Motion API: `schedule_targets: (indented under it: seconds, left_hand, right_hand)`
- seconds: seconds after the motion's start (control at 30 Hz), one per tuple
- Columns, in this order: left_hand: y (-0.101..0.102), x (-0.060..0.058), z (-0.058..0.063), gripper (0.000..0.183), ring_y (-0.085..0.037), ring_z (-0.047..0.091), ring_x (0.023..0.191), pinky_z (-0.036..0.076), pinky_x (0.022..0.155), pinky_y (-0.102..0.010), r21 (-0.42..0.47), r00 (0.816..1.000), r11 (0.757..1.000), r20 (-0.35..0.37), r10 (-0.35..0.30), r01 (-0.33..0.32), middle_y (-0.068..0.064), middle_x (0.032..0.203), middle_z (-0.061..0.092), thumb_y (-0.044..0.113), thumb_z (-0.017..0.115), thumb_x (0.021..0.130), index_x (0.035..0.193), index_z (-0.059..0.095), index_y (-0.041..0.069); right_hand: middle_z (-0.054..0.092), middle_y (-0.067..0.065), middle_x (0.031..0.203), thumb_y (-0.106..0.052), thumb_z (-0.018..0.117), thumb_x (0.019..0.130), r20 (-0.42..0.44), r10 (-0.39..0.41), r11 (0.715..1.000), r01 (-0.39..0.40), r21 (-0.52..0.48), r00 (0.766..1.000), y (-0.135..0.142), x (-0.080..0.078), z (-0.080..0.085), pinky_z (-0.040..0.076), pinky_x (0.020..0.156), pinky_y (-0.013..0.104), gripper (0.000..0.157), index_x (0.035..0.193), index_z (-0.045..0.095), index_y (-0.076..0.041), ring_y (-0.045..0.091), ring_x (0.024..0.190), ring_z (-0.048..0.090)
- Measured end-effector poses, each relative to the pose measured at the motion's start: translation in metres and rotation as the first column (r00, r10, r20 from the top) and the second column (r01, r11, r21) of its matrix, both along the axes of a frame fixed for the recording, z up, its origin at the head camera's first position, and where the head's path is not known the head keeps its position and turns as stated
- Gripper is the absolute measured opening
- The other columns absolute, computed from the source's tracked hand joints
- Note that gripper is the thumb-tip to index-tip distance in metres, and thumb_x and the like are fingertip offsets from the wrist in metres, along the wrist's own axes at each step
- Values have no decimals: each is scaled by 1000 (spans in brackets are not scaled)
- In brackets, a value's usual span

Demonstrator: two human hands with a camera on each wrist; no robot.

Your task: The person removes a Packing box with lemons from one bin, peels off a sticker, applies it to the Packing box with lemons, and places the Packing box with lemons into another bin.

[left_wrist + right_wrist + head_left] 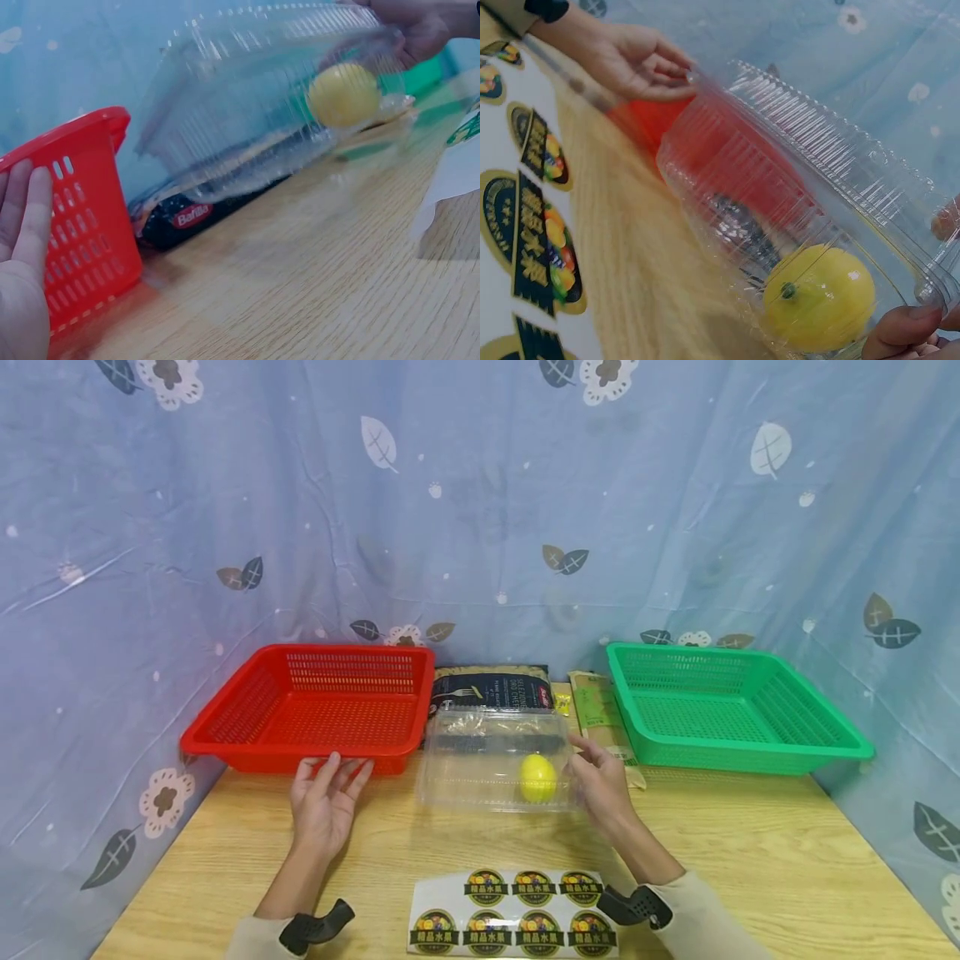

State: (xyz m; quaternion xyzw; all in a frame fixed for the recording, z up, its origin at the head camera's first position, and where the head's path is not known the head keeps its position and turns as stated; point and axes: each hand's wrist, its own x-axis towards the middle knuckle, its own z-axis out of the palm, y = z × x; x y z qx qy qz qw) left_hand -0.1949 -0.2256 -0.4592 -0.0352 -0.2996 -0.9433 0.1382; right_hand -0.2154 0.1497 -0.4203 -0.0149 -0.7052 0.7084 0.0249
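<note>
A clear plastic clamshell box [472, 772] is raised above the wooden table, with a yellow lemon [537, 778] lying in its right end. My right hand [602, 787] grips the box by its right edge, the thumb on the near side in the right wrist view. The left hand [324, 808] is apart from the box, its fingers spread in front of the red basket [322, 750]; whether they touch the basket wall I cannot tell. In the left wrist view the lemon [344, 95] shows through the box's clear wall.
A green basket [750, 756] stands at the back right. Behind the box lie a dark Barilla pasta bag [491, 685] and a green-and-brown packet [600, 710]. A sheet of round fruit stickers [513, 914] lies at the table's front edge.
</note>
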Motion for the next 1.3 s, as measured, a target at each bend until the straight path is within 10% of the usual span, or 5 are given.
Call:
schedule_targets:
  seconds: [0.67, 0.93, 1.13, 1.3]
  left_hand:
    - [-1, 1, -3, 6, -25, 73, 94, 57, 93, -46, 1, 1000, 1000, -20, -9, 9, -12, 102, 71, 1, 53, 103, 104, 56, 6]
    - [12, 5, -3, 17, -23, 71, 76, 62, 74, -36, -119, 995, 993, 96, 18, -6, -10, 81, 70, 0, 51, 104, 89, 50, 7]
    - [27, 10, -5, 19, -19, 65, 65, 57, 60, -29, -349, 997, 937, 77, 20, 8, -6, 74, 66, -6, 48, 99, 87, 52, 8]
    - [35, 13, -6, 15, -15, 62, 61, 56, 54, -25, -549, 998, 834, -57, 27, -54, -6, 71, 63, -10, 51, 96, 87, 54, 2]
  right_hand:
    - [50, 13, 97, -6, 48, 90, 84, 44, 988, -56, 145, 996, 8, -3, -9, 36, 41, 26, 48, 137, 39, -1, 11, 43, 33]
    - [48, 12, 90, -15, 53, 94, 136, 120, 937, -157, 311, 984, 16, -4, 3, 40, 45, 32, 56, 144, 31, -7, 16, 46, 39]
    - [54, 15, 86, -22, 58, 96, 137, 145, 881, -191, 432, 980, 21, -5, 9, 42, 42, 33, 63, 150, 27, -13, 16, 43, 39]
    - [58, 19, 107, -33, 62, 95, 85, 92, 807, -125, 577, 992, 22, -3, 16, 50, 55, 39, 66, 149, 31, -13, 23, 65, 52]
